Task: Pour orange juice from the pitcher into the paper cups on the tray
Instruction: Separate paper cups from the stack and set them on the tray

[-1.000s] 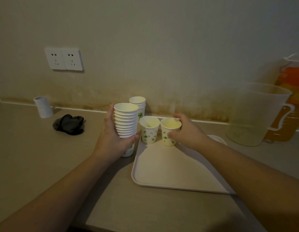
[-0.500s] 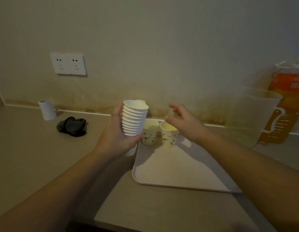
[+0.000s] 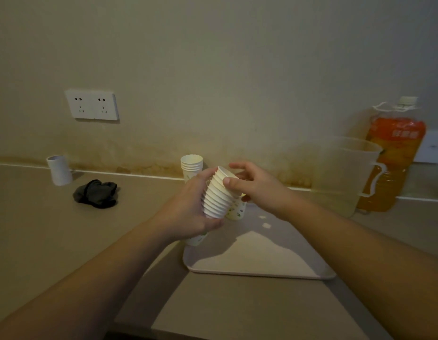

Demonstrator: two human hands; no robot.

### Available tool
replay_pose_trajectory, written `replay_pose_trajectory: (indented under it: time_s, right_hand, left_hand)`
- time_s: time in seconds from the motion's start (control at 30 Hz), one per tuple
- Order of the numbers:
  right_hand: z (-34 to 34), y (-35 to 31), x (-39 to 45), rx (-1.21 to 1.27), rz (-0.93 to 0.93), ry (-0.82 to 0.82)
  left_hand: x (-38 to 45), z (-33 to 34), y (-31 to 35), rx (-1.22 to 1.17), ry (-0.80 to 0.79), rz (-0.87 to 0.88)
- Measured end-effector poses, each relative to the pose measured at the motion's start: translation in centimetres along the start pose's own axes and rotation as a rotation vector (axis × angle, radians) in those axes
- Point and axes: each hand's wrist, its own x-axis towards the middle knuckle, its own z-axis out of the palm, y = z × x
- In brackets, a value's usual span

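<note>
Paper cups, nested stack [image 3: 216,193]: tilted with the open end toward the right and away, gripped around its lower half by the left hand [image 3: 188,204], fingers curled round it, held above the near-left corner of the tray [image 3: 262,272]. Right hand [image 3: 256,186] at the top of the stack; thumb on the rim of the uppermost cup, fingers spread behind it, pinching that rim. One printed cup [image 3: 236,212] partly visible just behind the stack, on the tray; other cups there, if any, hidden by the hands. Second, shorter stack of cups [image 3: 191,164] upright on the counter [image 3: 41,241] behind the hands, near the wall. Pitcher [image 3: 345,175], translucent, stands right of the tray, well apart from both hands; contents too dim to judge. Orange juice bottle [image 3: 394,153] just behind the pitcher. Far left: dark cloth [image 3: 96,193], small white cylinder [image 3: 59,170], wall socket [image 3: 93,104] above.
</note>
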Motion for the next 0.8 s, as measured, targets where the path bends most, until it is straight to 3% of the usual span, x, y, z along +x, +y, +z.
replay_pose_trajectory:
  time_s: [0.3,0.53,0.8]
  right_hand:
    - [-5.2,-0.7,0.0,0.21,0.006,0.288]
    - [-6.6,4.1,-0.7,-0.103,0.066,0.298]
    - [-4.9,7.5,-0.2,-0.425,0.117,0.216]
  left_hand:
    - [0.7,0.8,-0.1,-0.039,0.028,-0.025]
    - [-0.2,2.3,-1.5,-0.212,0.25,-0.083]
    - [-0.5,3.2,-2.7,-0.332,0.297,-0.107]
